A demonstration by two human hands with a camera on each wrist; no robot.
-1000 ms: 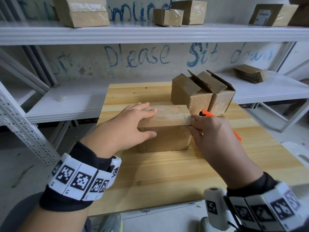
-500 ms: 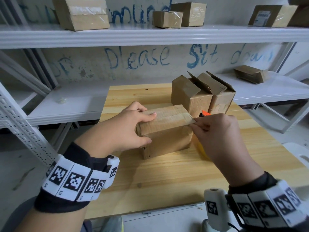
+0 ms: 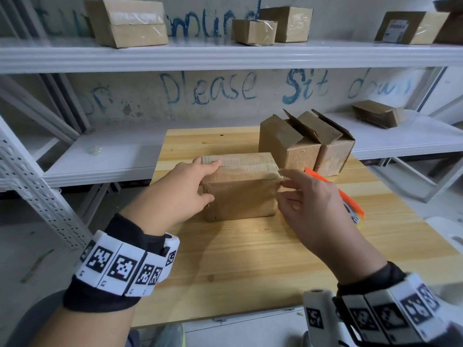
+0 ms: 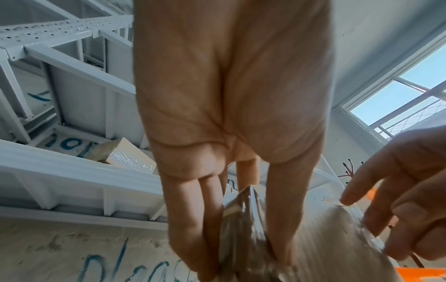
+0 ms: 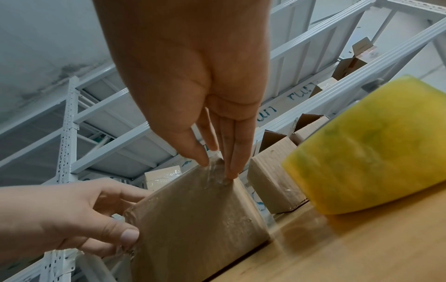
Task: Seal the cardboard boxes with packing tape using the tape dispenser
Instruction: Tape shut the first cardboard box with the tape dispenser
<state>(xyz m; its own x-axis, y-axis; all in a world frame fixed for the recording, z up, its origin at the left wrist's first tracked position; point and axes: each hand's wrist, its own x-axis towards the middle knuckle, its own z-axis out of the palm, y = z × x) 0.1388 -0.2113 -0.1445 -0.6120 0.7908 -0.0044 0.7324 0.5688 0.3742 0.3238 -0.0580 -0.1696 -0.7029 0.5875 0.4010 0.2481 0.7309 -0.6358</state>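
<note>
A closed cardboard box [image 3: 240,194] lies flat on the wooden table [image 3: 250,259], clear tape glinting along its top. My left hand [image 3: 211,181] grips its left end, fingers over the top and thumb on the front face. At the box's upper right corner my right hand [image 3: 280,184] touches the tape end with straight fingers. In the right wrist view the right hand [image 5: 217,167] has its fingertips on the box [image 5: 193,219] corner. An orange tape dispenser [image 3: 335,194] lies behind the right hand, its yellow tape roll [image 5: 366,148] close by.
Two boxes with raised flaps [image 3: 290,144] [image 3: 333,151] stand at the table's back right. White metal shelving [image 3: 225,53] behind holds several taped boxes, and a flattened box [image 3: 378,116] lies on the lower shelf. A white chair [image 3: 448,234] is at the right.
The box, tilted and turned half a second ago, now lies flat and square to me. My right hand went from pinching the tape end to straight fingers on the corner.
</note>
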